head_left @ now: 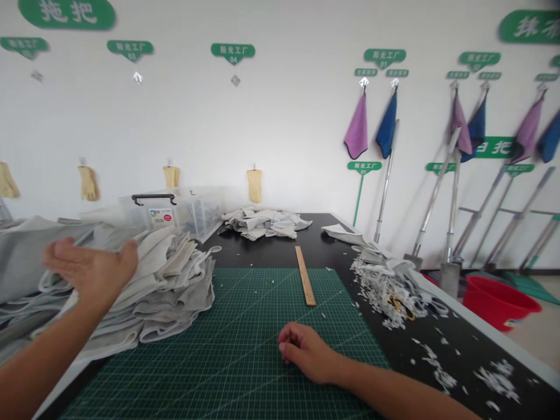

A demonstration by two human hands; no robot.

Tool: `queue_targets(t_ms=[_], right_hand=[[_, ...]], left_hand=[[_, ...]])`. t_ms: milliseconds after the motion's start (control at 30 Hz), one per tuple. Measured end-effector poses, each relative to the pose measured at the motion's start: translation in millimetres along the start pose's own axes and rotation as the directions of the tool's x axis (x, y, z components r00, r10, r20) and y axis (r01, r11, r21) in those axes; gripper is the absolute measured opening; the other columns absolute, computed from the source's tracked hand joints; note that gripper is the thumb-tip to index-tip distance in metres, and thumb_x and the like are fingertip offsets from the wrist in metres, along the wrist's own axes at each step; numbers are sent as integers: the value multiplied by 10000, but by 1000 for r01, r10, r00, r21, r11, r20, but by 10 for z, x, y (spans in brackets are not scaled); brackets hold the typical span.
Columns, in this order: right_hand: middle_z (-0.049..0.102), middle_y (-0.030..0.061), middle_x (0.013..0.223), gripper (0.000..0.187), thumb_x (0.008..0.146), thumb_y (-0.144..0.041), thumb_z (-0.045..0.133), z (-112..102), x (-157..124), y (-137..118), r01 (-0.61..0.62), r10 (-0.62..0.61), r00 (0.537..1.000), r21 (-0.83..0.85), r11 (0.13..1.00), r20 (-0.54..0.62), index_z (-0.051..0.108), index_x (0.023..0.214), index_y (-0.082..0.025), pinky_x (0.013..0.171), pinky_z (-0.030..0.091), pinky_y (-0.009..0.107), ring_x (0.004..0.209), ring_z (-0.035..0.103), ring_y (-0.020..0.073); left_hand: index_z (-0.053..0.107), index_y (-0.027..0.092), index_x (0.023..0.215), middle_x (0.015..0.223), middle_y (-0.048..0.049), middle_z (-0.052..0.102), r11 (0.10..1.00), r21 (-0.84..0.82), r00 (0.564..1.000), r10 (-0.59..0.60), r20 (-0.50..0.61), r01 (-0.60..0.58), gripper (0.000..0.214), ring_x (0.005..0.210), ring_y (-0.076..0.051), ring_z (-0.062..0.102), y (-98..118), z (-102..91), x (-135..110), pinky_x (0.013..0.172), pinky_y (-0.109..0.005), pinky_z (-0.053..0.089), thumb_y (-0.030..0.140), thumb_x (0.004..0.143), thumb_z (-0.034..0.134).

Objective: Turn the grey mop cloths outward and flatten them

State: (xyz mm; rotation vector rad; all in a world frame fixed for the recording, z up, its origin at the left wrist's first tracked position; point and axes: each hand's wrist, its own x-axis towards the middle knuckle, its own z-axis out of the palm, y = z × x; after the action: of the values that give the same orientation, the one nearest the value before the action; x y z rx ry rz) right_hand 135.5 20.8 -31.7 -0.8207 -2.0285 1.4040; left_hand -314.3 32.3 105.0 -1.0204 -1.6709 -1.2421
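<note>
Left hand [90, 268] open wide, palm up, empty, just over the stack of grey cloth [175, 297]. Right hand [304, 352] in a narrow, loosely curled grip, nothing visible in it, resting on the green cutting mat [219, 373]. Wooden ruler [305, 275] lies across the mat's far edge; white scraps [385, 289] sit heaped on the worktop [271, 233] to the right.

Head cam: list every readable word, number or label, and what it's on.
"拖把": green oval wall sign, top left
"阳光工厂 03": green arrow-shaped wall tag
"阳光工厂 04": central green arrow-shaped wall tag
"阳光工厂 01": right-hand green arrow-shaped wall tag
"抹布", blurred: green oval wall sign, top right
Too small to read: white label on clear plastic storage box; markings on wooden ruler
</note>
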Motion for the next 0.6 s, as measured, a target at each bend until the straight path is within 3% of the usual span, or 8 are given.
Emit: queue_targets(t_ms=[67,133,233,300,400,467,533,600], right_hand=[[582,9,757,151,876,-302,511,10,-7,-8,-6,6,1000,-21,1000,-1,540,920,-160,603,432,230,678,547,115],[577,8,761,153,881,-309,501,15,-21,-48,0,-1,1000,-94,996,-8,543,922,-167,594,428,224,672,542,113],[575,20,844,157,872,-324,513,-32,-7,-154,83,-100,994,-343,936,-33,576,900,-183,635,428,231,717,537,117],[568,36,951,167,863,-333,523,-129,66,-212,110,-168,984,-516,849,-66,599,894,-187,695,430,244,765,542,122],[543,69,1090,234,873,-368,497,-365,282,-204,-33,-150,970,-715,698,-192,622,939,-182,812,416,266,917,549,159],[527,81,1163,288,873,-404,485,-542,450,-128,-236,-89,941,-821,520,-327,626,993,-184,913,370,289,1077,496,201],[542,139,1140,352,857,-410,504,-688,589,-17,-344,-49,910,-817,464,-411,610,1041,-129,929,357,354,1087,488,257],[560,181,1095,403,845,-435,513,-787,678,100,-426,-6,881,-798,426,-473,605,1037,-93,892,375,405,1060,502,303]], left_hand=[[182,-63,1292,1325,-258,151,986,-15,985,167,-39,-168,959,1252,-395,197,284,-85,-111,1026,-554,230,451,664,694],[236,-37,1305,1347,-249,171,941,-53,942,336,24,-334,890,1291,-401,172,608,-176,-279,1039,-543,238,443,698,677],[358,40,1253,1358,-237,248,834,-225,823,542,169,-504,616,1296,-381,238,1048,-287,-666,1040,-524,275,373,793,597],[397,80,1234,1347,-218,309,752,-351,704,653,280,-558,488,1295,-359,272,1263,-336,-980,1054,-510,272,292,824,556],[419,120,1234,1352,-184,361,642,-515,502,766,401,-568,428,1307,-338,272,1473,-373,-1407,1073,-512,243,214,827,514],[416,145,1262,1342,-147,406,575,-628,350,818,457,-525,466,1293,-316,304,1559,-368,-1612,1076,-491,254,219,814,523],[406,165,1287,1340,-121,430,577,-690,269,816,512,-437,501,1280,-301,330,1613,-335,-1753,1065,-473,285,264,816,541],[409,181,1292,1334,-103,448,621,-709,231,783,577,-334,503,1258,-285,365,1636,-280,-1849,1050,-459,315,318,829,548]])
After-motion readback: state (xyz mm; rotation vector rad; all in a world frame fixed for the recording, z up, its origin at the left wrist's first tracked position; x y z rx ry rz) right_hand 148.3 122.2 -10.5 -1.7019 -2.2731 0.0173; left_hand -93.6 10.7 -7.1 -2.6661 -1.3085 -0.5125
